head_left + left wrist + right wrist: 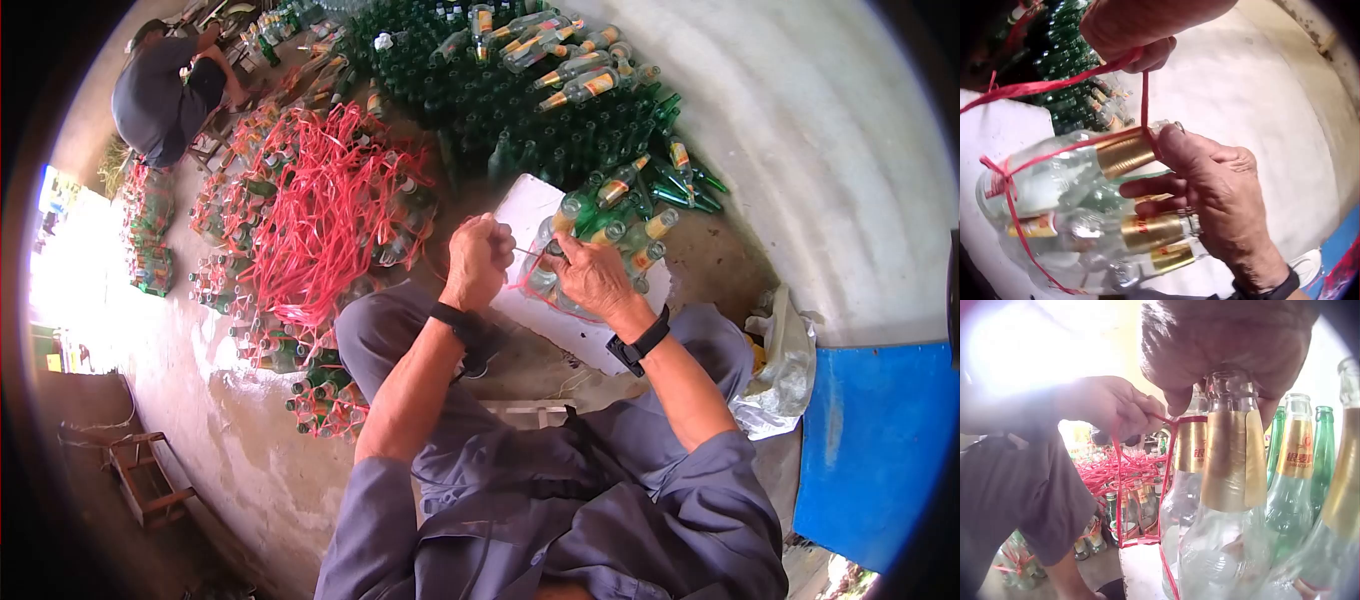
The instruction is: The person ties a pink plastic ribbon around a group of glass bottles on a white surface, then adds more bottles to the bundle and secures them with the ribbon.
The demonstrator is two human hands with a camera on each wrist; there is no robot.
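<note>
A cluster of clear and green glass bottles (648,236), several with gold neck labels, stands on a white board (518,203) between the person's knees. Red plastic string (1054,155) runs around the bottles and is knotted low on one side. The left hand (478,262) grips the string with curled fingers and holds it taut, beside the bottle tops. Over the necks, the right hand (592,280) holds a gold-labelled bottle (1225,462) at its top. Its thumb (1175,147) presses where the string meets that neck, and its other fingers reach between the necks.
A heap of red string (320,215) covers tied bottle bundles to the left. Many green bottles (440,95) stand ahead, with labelled ones lying on top. Another person (165,95) sits at the far left. A blue panel (875,440) and plastic sack (785,370) are at right.
</note>
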